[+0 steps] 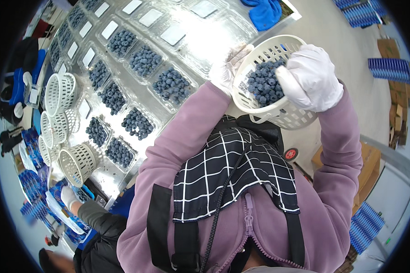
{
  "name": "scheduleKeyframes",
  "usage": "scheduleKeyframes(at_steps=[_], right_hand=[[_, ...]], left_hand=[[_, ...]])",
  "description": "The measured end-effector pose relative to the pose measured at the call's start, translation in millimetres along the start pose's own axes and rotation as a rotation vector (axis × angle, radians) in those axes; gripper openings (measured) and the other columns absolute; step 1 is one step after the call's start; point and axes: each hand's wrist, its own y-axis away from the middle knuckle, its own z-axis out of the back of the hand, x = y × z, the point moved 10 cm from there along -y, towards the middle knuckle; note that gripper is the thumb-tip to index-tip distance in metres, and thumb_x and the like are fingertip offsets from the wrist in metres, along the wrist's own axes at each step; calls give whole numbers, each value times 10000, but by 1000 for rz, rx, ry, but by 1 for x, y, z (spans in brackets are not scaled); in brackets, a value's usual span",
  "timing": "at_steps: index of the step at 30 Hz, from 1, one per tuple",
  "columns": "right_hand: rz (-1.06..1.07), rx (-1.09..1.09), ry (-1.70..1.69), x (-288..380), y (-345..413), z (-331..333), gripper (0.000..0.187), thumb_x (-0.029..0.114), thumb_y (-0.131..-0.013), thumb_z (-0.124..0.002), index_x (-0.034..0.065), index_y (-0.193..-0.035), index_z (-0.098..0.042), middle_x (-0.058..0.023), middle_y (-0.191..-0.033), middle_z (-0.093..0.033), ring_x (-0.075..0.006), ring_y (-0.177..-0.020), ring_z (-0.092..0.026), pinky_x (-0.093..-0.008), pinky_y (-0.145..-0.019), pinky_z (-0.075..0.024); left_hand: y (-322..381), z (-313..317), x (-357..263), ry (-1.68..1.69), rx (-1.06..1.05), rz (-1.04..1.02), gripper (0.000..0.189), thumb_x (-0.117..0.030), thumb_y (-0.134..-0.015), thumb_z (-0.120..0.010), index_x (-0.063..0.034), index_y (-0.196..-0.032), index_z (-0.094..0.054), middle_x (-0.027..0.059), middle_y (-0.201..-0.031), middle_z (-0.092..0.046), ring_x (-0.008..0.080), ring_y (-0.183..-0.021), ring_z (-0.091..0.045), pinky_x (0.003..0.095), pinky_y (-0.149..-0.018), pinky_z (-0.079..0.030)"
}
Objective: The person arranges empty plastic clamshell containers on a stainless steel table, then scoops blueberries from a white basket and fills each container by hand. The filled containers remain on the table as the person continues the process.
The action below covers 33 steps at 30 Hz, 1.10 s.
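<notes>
A white plastic basket (295,117) with slotted sides is held tilted in front of me, blueberries (267,82) lying inside it beside a printed label. My gloved left hand (229,66) grips its left rim. My gloved right hand (309,78) is at the basket's right side, over the rim and close to the berries; its curled fingers partly hide what they touch. Left of the basket, clear plastic punnets filled with blueberries (171,85) stand in rows on the shiny metal table (131,90). Other punnets hold only a white pad (173,34).
Several empty white baskets (77,163) stand at the table's left edge. A co-worker's gloved hand (68,198) is at lower left. A blue cloth (265,15) lies at the table's far corner. Blue crates (389,70) and a cardboard box (367,167) are on the right.
</notes>
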Motion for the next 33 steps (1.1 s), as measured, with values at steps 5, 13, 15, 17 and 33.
scheduleKeyframes(at_steps=[5,13,15,17,33], right_hand=[[55,128,-18,-32,-46,-52,260,146,-659,-663,34,-892,-634,-36,-592,-501,-231,-495,-512,-367,-470,-394],[86,197,-292,-73,-80,-105,388,108,-750,-660,104,-1137,-685,-29,-621,-564,-214,-502,-560,-317,-444,-408],[166,239,-257,-74,-84,-112,359,84,-795,-633,107,-1149,-685,-29,-608,-563,-199,-488,-552,-304,-442,-409],[208,316,-263,-79,-89,-125,328,69,-831,-612,103,-1148,-688,-32,-594,-561,-188,-477,-547,-299,-444,-411],[13,455,-635,-101,-97,-137,119,99,-896,-592,56,-787,-615,-15,-556,-487,-141,-485,-461,-281,-478,-378]], left_hand=[[-12,39,-41,-47,-106,-125,575,-429,-939,-575,11,-1304,-513,174,-1282,-577,291,-1183,-571,458,-1021,-482],[17,36,-57,-9,-205,-83,443,-290,-970,-505,-60,-1348,-477,155,-1320,-553,321,-1148,-600,482,-861,-563],[15,46,-47,82,-222,-34,459,-365,-983,-429,-101,-1354,-481,105,-1302,-570,318,-1083,-625,506,-749,-582],[22,41,-43,200,-274,-21,482,-412,-986,-391,-113,-1351,-488,93,-1288,-580,318,-1041,-639,494,-726,-593],[10,34,-40,494,-167,-207,425,-404,-982,-515,-62,-1235,-523,110,-1103,-588,288,-1066,-616,479,-889,-568]])
